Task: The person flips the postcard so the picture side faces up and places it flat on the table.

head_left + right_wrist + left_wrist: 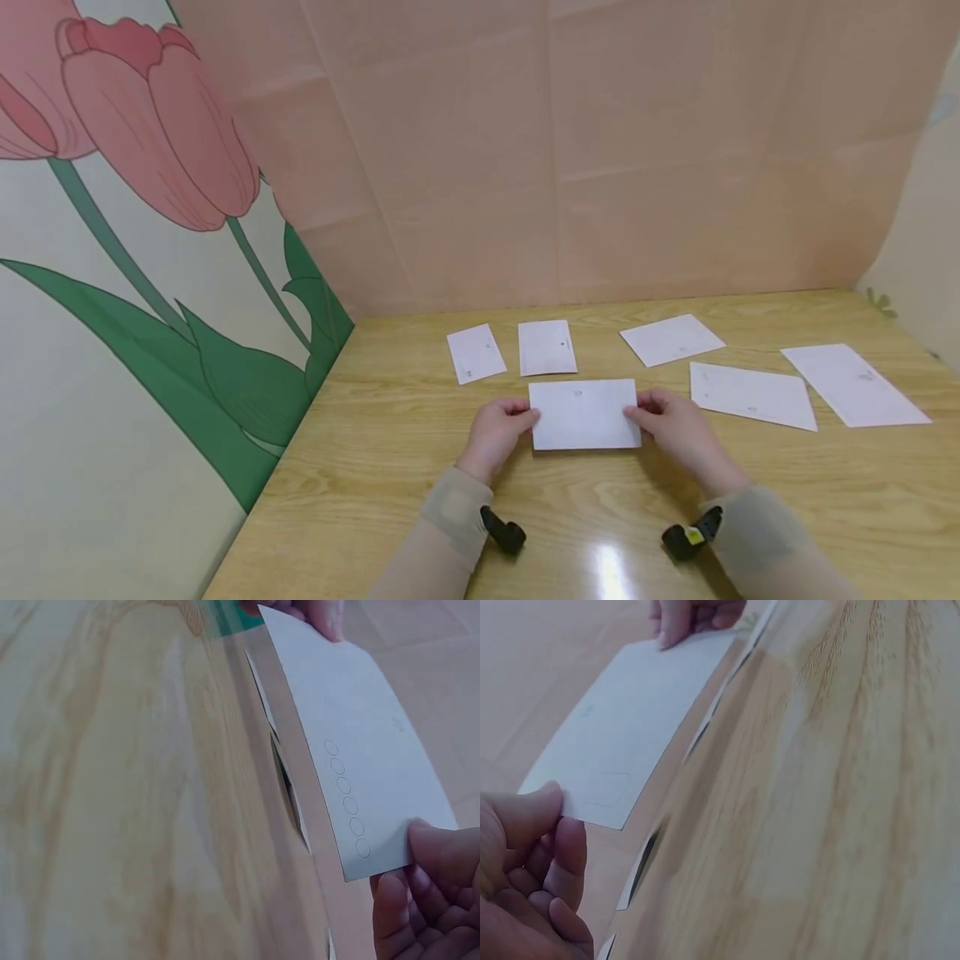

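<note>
A white envelope point(585, 415) is held up above the wooden table, its long sides running left to right. My left hand point(495, 435) pinches its left end between thumb and fingers. At the other end, the thumb and fingers of my right hand point(684, 437) grip the edge. In the right wrist view the envelope point(352, 742) shows a row of small printed circles near the right hand point(435, 900). A faint printed rectangle is visible on the envelope point(630, 742) close to the left hand point(529, 870) in the left wrist view.
Flat white paper pieces lie beyond my hands: a small one point(477, 354), another point(547, 348) beside it, and several to the right, including a wide one point(753, 396) and a large one point(855, 385). A pink cloth point(570, 167) hangs behind the table point(360, 483).
</note>
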The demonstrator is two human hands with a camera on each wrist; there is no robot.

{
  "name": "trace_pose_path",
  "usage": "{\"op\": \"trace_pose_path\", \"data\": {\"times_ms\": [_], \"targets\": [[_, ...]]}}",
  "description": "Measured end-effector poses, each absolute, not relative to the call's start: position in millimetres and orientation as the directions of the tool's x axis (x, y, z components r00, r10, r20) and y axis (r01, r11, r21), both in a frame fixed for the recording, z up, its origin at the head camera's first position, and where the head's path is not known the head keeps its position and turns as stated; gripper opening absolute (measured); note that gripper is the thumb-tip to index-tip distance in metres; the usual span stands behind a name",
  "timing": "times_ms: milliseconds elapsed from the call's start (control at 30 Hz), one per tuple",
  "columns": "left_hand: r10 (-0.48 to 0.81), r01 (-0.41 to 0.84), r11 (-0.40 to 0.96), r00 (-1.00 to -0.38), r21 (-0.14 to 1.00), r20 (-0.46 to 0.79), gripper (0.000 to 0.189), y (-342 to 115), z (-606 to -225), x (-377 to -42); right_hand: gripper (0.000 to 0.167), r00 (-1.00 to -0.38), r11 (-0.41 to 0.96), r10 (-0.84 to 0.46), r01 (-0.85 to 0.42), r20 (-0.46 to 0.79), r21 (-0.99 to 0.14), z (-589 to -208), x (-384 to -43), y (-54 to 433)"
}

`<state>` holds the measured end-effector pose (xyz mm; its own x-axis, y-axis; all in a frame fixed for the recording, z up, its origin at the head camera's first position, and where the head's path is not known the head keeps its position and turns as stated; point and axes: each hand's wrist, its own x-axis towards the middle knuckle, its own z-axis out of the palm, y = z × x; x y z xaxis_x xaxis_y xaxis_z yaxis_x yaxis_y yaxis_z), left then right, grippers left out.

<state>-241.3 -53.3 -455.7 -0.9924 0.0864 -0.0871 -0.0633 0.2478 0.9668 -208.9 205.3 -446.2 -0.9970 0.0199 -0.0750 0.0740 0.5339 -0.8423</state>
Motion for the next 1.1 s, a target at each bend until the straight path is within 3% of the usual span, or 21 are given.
{"op": "trace_pose_path", "data": {"times_ms": [367,867,1100], "targets": [[0.033,0.038,0.165,-0.999,0.986,0.033,0.016,-55,-458,-241,0.036,-0.996,0.538,0.054,-0.031,0.071,-0.842,-441,-205,206],[0.055,0.044,0.080,-0.998,0.996,0.040,0.015,-55,-457,-241,0.038,-0.999,0.440,0.026,-0.010,0.024,-0.898,-434,-201,203],[0.073,0.078,0.119,-0.995,0.990,0.069,0.019,-56,-456,-242,0.035,-0.998,0.448,0.006,-0.056,0.065,-0.892,-437,-201,204]]}}
